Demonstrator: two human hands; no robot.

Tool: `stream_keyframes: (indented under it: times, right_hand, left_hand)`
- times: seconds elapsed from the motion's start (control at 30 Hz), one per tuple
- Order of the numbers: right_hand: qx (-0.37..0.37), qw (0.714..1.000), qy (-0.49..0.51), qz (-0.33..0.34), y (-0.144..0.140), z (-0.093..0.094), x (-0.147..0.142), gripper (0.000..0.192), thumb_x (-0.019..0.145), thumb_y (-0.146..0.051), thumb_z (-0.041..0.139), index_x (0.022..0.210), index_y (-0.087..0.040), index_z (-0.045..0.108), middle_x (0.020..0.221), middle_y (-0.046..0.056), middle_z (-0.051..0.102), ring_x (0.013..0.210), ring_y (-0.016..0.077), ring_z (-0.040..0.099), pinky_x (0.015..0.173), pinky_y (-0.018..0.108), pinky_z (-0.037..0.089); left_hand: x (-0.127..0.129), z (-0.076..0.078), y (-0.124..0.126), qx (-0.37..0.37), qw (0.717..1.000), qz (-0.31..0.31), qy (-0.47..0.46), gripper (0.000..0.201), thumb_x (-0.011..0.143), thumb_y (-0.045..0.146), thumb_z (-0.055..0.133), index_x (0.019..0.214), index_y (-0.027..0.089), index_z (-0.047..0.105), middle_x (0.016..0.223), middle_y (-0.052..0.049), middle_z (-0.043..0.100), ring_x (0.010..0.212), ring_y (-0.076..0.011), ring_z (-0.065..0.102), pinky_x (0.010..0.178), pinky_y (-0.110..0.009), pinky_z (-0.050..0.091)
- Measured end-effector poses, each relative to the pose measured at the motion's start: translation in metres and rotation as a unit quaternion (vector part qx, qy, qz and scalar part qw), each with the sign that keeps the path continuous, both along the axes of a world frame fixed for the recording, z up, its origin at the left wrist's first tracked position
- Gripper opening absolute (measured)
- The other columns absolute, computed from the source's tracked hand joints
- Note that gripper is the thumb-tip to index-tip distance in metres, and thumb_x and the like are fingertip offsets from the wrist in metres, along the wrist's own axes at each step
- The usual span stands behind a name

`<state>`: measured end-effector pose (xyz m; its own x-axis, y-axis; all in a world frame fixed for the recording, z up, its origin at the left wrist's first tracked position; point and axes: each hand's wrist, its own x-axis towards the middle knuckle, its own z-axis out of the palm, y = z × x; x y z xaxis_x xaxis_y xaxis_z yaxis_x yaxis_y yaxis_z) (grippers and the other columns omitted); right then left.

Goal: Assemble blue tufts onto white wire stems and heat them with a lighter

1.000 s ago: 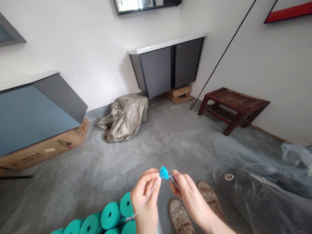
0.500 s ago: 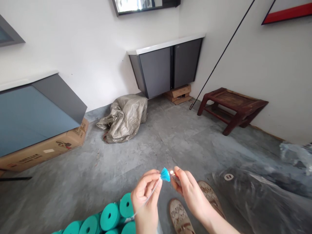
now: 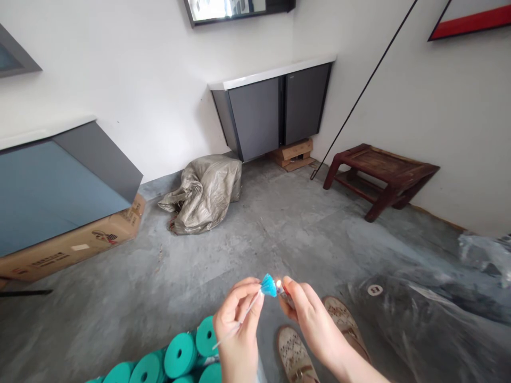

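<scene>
Our left hand (image 3: 236,324) pinches a thin strand with a frayed blue tip (image 3: 269,285); our right hand (image 3: 309,319), fingers closed, holds a lit lighter (image 3: 282,290) just beside that tip.

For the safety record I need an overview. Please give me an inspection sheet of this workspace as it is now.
Surface: grey concrete floor, bare in the middle.
Job's things: blue tuft on a thin white strand, pinched by the left hand; lighter with a small flame at the tuft, in the right hand.
Clutter: teal rolls, woven sack, cardboard box, plastic bags.
Fingers: both hands closed on their things.
Cables: thin black line slanting along the right wall; cable or rod, cannot tell.
Surroundings: grey cabinet, wooden stool, two shoes.
</scene>
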<state>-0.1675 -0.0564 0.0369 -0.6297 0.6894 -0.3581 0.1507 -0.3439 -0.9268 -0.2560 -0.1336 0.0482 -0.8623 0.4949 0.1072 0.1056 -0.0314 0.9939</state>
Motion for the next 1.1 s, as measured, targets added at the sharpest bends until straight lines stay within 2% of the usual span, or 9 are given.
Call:
stream_keyframes:
  times: [0.2,0.47,0.73,0.87,1.1]
  right_hand:
    - [0.011,1.000,-0.024,0.011,-0.001,0.016,0.002,0.046,0.080,-0.057,0.035,0.054,-0.019,0.033,0.058,-0.001,0.035,0.060,0.0128,0.033,0.057,0.024,0.032]
    - [0.004,1.000,-0.003,-0.027,0.002,0.006,0.001,0.050,0.080,-0.060,0.036,0.053,-0.018,0.034,0.057,0.000,0.038,0.058,0.0121,0.036,0.056,0.023,0.032]
    - [0.003,1.000,0.009,-0.012,0.001,0.005,0.001,0.047,0.081,-0.056,0.035,0.053,-0.019,0.034,0.056,-0.001,0.034,0.058,0.0125,0.034,0.056,0.024,0.031]
    - [0.010,1.000,0.009,-0.013,-0.001,0.000,0.002,0.047,0.081,-0.057,0.035,0.054,-0.019,0.035,0.057,-0.001,0.034,0.058,0.0128,0.034,0.057,0.024,0.031]
    - [0.021,1.000,-0.013,0.009,-0.001,0.003,0.003,0.048,0.083,-0.058,0.031,0.055,-0.019,0.032,0.058,-0.002,0.032,0.060,0.0128,0.033,0.058,0.025,0.028]
  left_hand:
    - [-0.002,-0.003,-0.002,0.000,1.000,0.001,-0.029,0.020,0.061,0.030,0.073,0.068,0.012,0.068,0.084,-0.009,0.068,0.074,-0.0173,0.066,0.067,-0.020,0.055]
    - [0.000,-0.004,-0.002,0.005,1.000,-0.012,-0.028,0.017,0.063,0.029,0.071,0.070,0.014,0.068,0.083,-0.007,0.068,0.076,-0.0165,0.066,0.068,-0.019,0.055]
    - [0.001,-0.001,-0.001,0.018,1.000,-0.013,-0.011,0.014,0.063,0.026,0.071,0.069,0.014,0.067,0.078,-0.006,0.069,0.072,-0.0153,0.067,0.065,-0.017,0.055]
    - [0.001,0.001,0.001,0.010,1.000,-0.001,-0.021,0.017,0.062,0.029,0.072,0.068,0.013,0.067,0.077,-0.008,0.069,0.070,-0.0166,0.067,0.065,-0.019,0.055]
    - [0.001,0.004,0.002,-0.013,0.999,0.005,-0.039,0.024,0.061,0.034,0.072,0.070,0.012,0.068,0.075,-0.009,0.069,0.068,-0.0184,0.067,0.065,-0.024,0.056]
